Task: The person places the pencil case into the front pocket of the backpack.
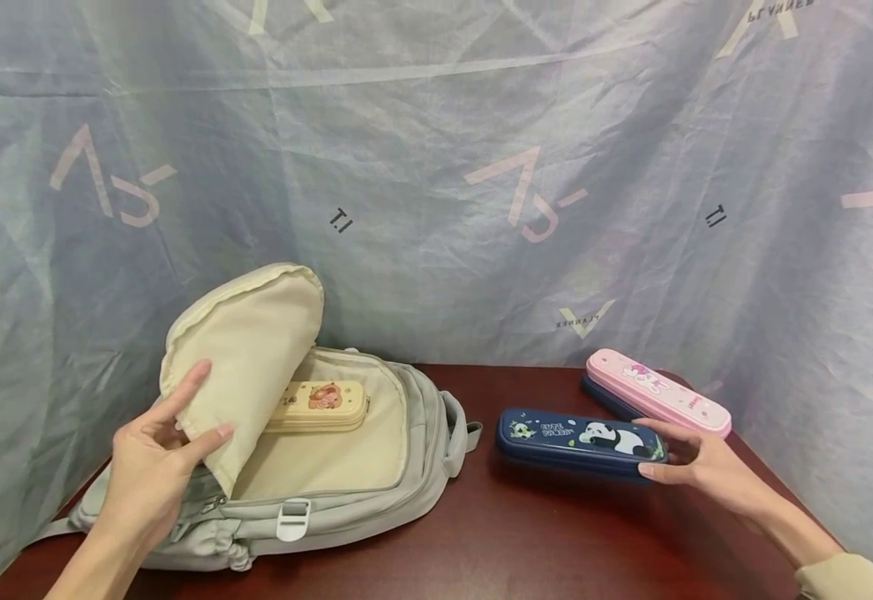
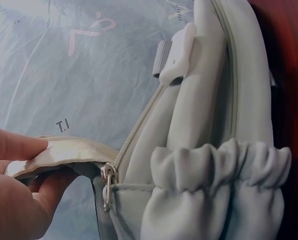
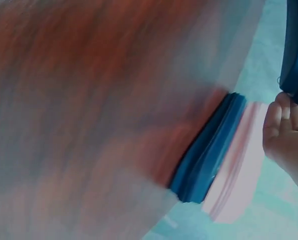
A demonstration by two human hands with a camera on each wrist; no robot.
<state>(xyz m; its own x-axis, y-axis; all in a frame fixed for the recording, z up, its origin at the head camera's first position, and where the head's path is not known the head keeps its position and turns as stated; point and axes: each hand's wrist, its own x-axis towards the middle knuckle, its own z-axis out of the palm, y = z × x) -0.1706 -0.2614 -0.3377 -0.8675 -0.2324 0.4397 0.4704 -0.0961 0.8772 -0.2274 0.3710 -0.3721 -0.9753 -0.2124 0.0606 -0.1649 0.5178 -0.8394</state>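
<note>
A grey-green backpack (image 1: 361, 508) lies on its back on the left, its front flap (image 1: 248, 358) folded up to show the cream lining. My left hand (image 1: 154, 454) grips the edge of that flap between thumb and fingers. Inside the compartment rests a yellow pencil case (image 1: 331, 406) with a cartoon print, partly covered by the flap. My right hand (image 1: 699, 458) holds a navy panda pencil case (image 1: 579, 442) by its right end, lifted above the table. In the right wrist view, the fingers (image 3: 284, 107) meet the lower end of the case.
Behind the right hand, a pink pencil case (image 1: 661, 396) sits on top of another dark blue case (image 1: 609, 400) near the table's back right. The reddish-brown table (image 1: 526, 533) is bordered by a grey printed cloth (image 1: 421, 167). A white buckle (image 1: 293, 520) sits on the backpack's side.
</note>
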